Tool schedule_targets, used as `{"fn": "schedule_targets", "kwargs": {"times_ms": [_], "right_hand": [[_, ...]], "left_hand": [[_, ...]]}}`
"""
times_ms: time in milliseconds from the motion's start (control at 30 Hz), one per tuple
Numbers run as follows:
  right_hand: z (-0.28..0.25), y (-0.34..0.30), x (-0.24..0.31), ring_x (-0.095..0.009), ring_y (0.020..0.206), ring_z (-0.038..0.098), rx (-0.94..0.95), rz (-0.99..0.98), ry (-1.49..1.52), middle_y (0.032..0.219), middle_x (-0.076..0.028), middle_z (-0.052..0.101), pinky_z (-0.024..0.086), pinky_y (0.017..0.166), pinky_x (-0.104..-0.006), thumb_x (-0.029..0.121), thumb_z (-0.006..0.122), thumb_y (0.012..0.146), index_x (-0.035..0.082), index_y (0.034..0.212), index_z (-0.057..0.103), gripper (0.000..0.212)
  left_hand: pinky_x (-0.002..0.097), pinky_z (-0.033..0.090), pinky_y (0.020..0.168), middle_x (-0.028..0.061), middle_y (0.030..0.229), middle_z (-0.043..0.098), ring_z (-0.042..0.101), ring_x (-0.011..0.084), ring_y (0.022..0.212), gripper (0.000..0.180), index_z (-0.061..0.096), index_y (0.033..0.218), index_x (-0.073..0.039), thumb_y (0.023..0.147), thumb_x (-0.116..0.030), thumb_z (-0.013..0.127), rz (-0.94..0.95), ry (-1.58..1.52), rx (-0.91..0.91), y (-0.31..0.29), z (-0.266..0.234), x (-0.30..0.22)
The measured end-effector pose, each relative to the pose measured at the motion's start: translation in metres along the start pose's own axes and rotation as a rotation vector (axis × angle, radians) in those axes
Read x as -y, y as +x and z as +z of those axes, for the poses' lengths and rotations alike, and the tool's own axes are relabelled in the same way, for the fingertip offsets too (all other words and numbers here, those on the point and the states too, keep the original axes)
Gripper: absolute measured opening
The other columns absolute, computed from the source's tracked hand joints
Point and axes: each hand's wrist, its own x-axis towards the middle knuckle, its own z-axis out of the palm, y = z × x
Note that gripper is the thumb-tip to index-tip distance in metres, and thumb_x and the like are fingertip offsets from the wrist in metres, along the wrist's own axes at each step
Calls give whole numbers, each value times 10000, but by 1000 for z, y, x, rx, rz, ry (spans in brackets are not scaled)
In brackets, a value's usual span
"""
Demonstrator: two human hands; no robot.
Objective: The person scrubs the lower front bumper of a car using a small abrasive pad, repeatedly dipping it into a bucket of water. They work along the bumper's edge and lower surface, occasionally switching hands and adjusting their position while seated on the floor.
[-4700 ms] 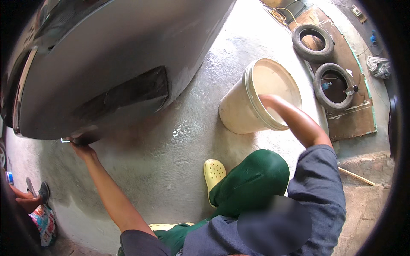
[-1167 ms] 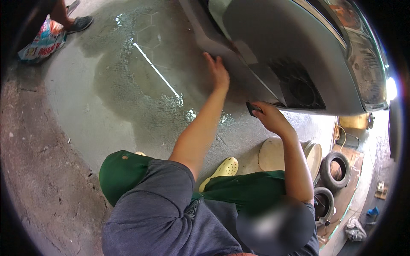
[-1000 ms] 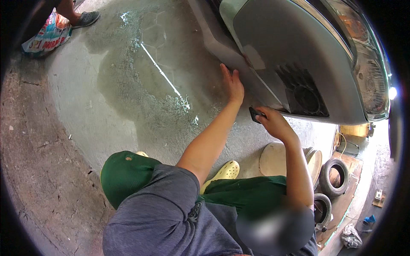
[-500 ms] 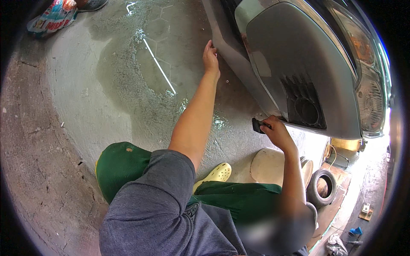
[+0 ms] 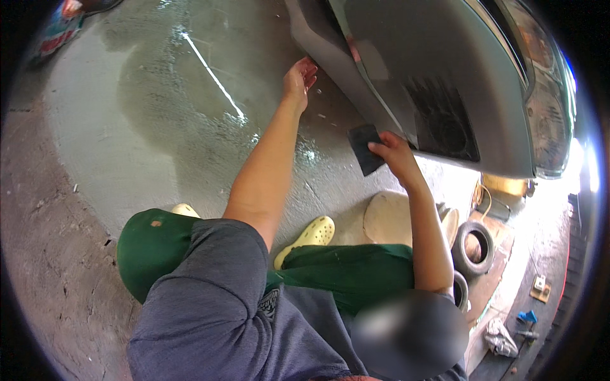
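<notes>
A grey car bumper (image 5: 470, 63) fills the upper right, with a dark fog-lamp recess (image 5: 450, 130) and a lower lip (image 5: 330, 60). Beside that lip is my left hand (image 5: 298, 81), its fingers apart and slightly curled, holding nothing. Its fingertips come close to the lip's underside; whether they touch I cannot tell. My right hand (image 5: 395, 155) pinches a dark, flat, rectangular piece that looks like sandpaper (image 5: 364, 150) between thumb and fingers. The sheet hangs just off the bumper's lower corner, its broad face showing.
Wet concrete floor (image 5: 152, 89) spreads below the bumper. A round pale lid or stool top (image 5: 386, 217) stands near my legs and yellow clogs (image 5: 316, 233). Tyres (image 5: 474, 249) and a blue item (image 5: 527, 316) lie at the right. A coloured bag (image 5: 58, 32) is at the far left.
My right hand has drawn back from the bumper's lower edge, and the sheet has turned to show its broad face. My left hand's fingers have curled and spread beside the lip.
</notes>
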Motion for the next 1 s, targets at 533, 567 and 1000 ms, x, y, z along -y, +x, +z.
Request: {"fn": "schedule_targets", "kwargs": {"times_ms": [533,567,1000], "right_hand": [[29,17,-7,-211,972,709,165,299,555,1197,-65,674,587,836,-369,236,595,1041,74,1379,553,377],[30,16,-8,-215,962,715,116,311,510,1204,-64,674,583,834,-375,256,600,1038,83,1389,547,394],[28,11,-27,-216,1025,707,366,262,-168,1178,-106,724,531,842,-373,412,652,1010,28,1420,560,570]], "left_hand": [[390,486,881,7,1176,712,641,164,1009,422,633,1358,-179,1039,-456,641,-431,-113,248,-169,5,168],[376,488,866,1,1134,708,639,155,989,398,640,1330,-169,1043,-444,640,-384,-109,170,-161,5,171],[451,184,1280,271,1719,130,178,396,1588,761,92,1668,4,1102,-317,487,429,511,-323,-24,69,45]]}}
